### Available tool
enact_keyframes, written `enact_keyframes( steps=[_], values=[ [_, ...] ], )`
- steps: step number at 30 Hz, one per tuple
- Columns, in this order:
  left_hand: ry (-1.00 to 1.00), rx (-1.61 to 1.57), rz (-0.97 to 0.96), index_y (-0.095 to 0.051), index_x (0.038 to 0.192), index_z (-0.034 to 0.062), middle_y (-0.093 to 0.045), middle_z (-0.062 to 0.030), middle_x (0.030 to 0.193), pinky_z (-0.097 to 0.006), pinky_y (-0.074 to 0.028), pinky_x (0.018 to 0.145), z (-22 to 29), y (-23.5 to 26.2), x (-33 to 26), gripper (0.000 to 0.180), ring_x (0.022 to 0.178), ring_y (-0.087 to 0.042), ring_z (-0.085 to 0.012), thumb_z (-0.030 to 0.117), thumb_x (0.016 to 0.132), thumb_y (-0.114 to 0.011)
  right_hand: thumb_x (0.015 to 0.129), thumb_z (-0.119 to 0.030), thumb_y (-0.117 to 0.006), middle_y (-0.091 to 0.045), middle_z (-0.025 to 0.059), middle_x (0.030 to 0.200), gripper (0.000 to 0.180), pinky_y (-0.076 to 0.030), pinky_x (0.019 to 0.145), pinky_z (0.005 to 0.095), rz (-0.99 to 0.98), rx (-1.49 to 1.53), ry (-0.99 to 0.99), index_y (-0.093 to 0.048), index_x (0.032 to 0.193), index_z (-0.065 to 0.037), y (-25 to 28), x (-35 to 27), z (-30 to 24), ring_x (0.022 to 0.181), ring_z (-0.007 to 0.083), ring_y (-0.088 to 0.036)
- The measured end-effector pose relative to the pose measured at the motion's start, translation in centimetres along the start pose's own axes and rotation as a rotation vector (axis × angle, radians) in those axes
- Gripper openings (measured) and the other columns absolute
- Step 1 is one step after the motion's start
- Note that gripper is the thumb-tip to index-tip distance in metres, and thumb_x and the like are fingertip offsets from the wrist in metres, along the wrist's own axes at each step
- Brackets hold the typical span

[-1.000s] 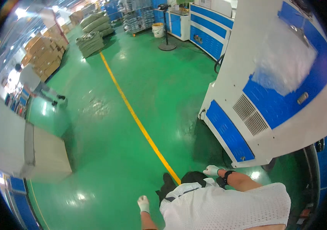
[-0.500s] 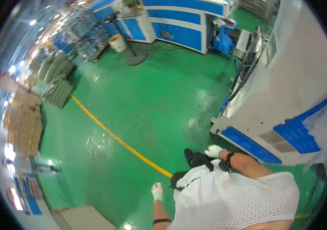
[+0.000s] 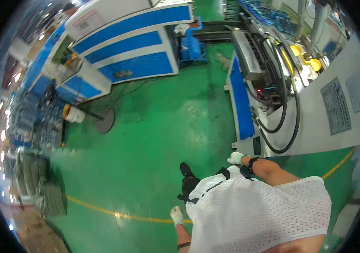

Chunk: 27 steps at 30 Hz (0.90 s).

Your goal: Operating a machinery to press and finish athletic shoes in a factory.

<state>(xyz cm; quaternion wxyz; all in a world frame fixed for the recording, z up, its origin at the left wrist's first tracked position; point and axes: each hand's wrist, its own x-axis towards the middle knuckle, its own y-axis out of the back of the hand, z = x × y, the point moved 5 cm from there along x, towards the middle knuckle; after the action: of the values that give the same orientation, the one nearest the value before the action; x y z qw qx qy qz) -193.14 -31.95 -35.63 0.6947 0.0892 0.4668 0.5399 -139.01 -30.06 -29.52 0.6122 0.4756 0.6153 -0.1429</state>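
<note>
floor (image 3: 159, 126) is smooth green with a proper glossy shine, looks painted or coated. left hand (image 3: 177, 214) and right hand (image 3: 235, 158) are both in matt cloth gloves, and the shirt (image 3: 260, 206) is holey mesh fabric. the machine housing (image 3: 306, 137) by the right hand looks like smooth painted metal, the ribbed box (image 3: 245, 52) on it is shinier bare metal, and the black hoses (image 3: 297, 122) look rubbery. bucket (image 3: 76, 115) seems plastic, stacked sacks (image 3: 30, 173) look like rough cloth.

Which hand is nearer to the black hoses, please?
Right. In the picture, the right hand is below and left of the black hoses; the left hand is lower and farther left.
</note>
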Motion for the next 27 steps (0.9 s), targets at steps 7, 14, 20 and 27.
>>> enact_keyframes(
  steps=[7, 14, 20, 27],
  values=[
    [0.02, -0.207, -0.026, -0.061, 0.112, -0.0025, -0.065, -0.0069, 0.081, -0.027, -0.05, 0.057, 18.8, 14.2, 27.8, 0.022, 0.065, -0.059, -0.0116, 0.015, 0.098, -0.057, 0.09, -0.045, -0.052, -0.071, 0.0264, 0.098, 0.055, -0.054, 0.086, 0.0463, 0.364, 0.196, 0.093, -0.072, 0.096, 0.005, 12.3, 5.8, -7.4, 0.094, 0.0383, -0.07],
    [-0.206, -0.157, -0.034, -0.06, 0.114, -0.0023, -0.064, -0.0053, 0.082, -0.027, -0.049, 0.058, 44.4, 13.8, 50.5, 0.023, 0.066, -0.058, -0.011, 0.015, 0.099, -0.057, 0.088, -0.04, -0.057, -0.071, 0.0264, 0.103, 0.047, -0.053, 0.088, 0.0471, 0.271, 0.293, 0.045, -0.073, 0.102, 0.003, 26.0, 17.6, -12.6, 0.098, 0.04, -0.07],
    [-0.102, -0.214, -0.492, -0.061, 0.119, -0.0007, -0.069, -0.007, 0.093, -0.026, -0.053, 0.065, 64.2, 1.1, 56.1, 0.028, 0.077, -0.063, -0.0125, 0.019, 0.099, -0.059, 0.087, -0.044, -0.058, -0.071, 0.025, 0.102, 0.047, -0.053, 0.087, 0.049, 0.347, 0.445, 0.158, -0.074, 0.099, -0.001, 47.9, 24.5, -17.9, 0.1, 0.0423, -0.068],
    [-0.346, 0.005, -0.556, -0.057, 0.127, -0.007, -0.07, -0.012, 0.109, -0.031, -0.055, 0.085, 87.9, -9.7, 63.7, 0.039, 0.093, -0.067, -0.0166, 0.019, 0.099, -0.061, 0.088, -0.039, -0.055, -0.069, 0.0245, 0.113, 0.047, -0.05, 0.096, 0.0476, 0.428, 0.52, 0.136, -0.071, 0.108, 0.0, 68.9, 31.6, -19.0, 0.109, 0.0392, -0.065]
  ],
)
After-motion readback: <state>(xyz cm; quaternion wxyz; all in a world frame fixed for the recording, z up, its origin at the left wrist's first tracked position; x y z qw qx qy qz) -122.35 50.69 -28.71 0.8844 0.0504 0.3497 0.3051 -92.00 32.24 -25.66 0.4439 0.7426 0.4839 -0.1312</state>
